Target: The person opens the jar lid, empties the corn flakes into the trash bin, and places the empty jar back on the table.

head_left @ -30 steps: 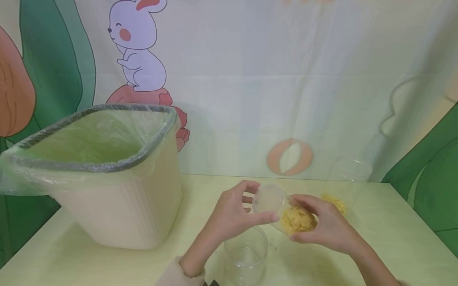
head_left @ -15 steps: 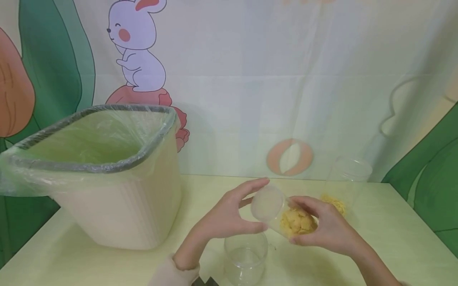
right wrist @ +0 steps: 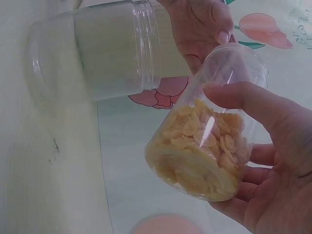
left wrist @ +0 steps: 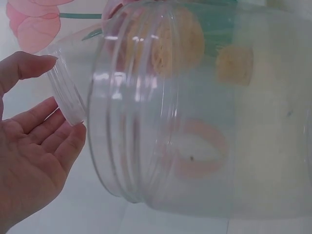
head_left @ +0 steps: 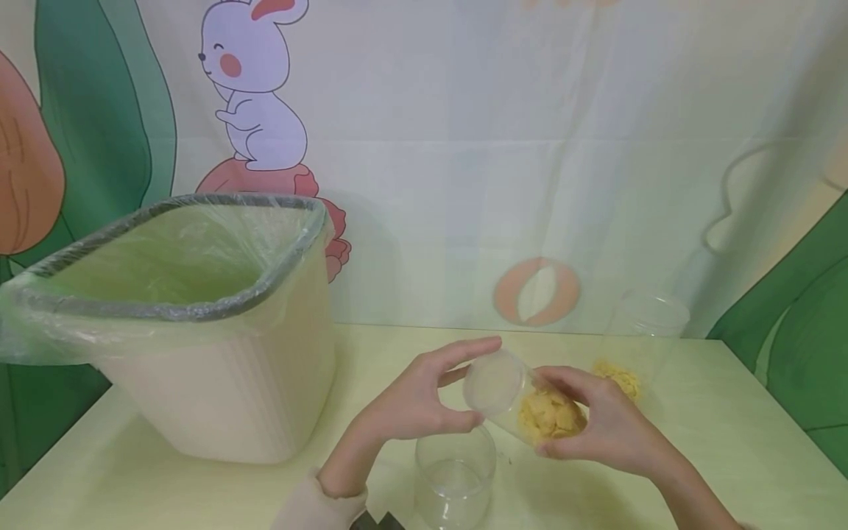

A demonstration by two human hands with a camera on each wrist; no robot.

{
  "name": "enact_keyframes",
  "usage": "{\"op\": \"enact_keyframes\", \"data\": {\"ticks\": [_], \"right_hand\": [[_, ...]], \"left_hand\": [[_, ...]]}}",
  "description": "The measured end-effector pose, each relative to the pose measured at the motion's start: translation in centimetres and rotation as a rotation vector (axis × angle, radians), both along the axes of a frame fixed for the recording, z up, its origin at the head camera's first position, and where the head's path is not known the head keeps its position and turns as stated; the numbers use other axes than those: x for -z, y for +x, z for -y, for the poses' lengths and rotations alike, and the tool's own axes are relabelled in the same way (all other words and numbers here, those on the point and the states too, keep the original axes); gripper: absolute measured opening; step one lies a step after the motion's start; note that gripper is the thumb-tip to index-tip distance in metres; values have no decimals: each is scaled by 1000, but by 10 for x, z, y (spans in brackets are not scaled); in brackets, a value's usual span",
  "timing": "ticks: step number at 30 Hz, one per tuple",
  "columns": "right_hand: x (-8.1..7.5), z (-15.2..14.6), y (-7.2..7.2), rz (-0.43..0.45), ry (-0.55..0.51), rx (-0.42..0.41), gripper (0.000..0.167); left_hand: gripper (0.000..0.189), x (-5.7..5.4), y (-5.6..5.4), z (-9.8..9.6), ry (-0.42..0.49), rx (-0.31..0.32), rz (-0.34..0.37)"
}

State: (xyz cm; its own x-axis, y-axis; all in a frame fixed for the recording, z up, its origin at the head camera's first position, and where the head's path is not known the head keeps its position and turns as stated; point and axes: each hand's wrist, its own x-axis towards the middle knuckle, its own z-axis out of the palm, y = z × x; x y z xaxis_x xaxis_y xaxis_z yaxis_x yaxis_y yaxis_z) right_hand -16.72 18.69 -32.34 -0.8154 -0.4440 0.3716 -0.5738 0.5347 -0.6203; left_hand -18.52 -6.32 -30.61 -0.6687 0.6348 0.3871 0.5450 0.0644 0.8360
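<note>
A clear jar (head_left: 550, 416) partly filled with cornflakes (right wrist: 204, 136) is tilted in front of me, its capped end turned up to the left. My right hand (head_left: 609, 423) grips its lower part, thumb on the near side and fingers around the wall. At the other end my left hand (head_left: 414, 401) holds the clear lid (head_left: 493, 383) by its edge, thumb on one side and fingertips on the other. Directly below stands a clear open jar (head_left: 457, 482) with nothing in it, large in the foreground of the left wrist view.
At the back right stands another clear jar (head_left: 649, 316) with cornflakes at its bottom. A pale bin (head_left: 265, 390) lined with a plastic bag fills the left of the table (head_left: 371, 368). A printed curtain (head_left: 424, 184) hangs behind.
My left hand's fingers have straightened and shifted around the lid, with the thumb moving left along its edge. The held jar has tipped slightly; my right hand keeps its grip.
</note>
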Motion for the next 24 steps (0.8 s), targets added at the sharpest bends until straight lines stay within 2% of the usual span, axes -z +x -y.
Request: {"op": "enact_keyframes", "data": {"ticks": [14, 24], "right_hand": [[-1, -1, -1, 7, 6, -2, 66], [-1, -2, -2, 5, 13, 9, 69]], "left_hand": [[68, 0, -1, -1, 7, -2, 16], [66, 1, -3, -1, 15, -29, 22]]}}
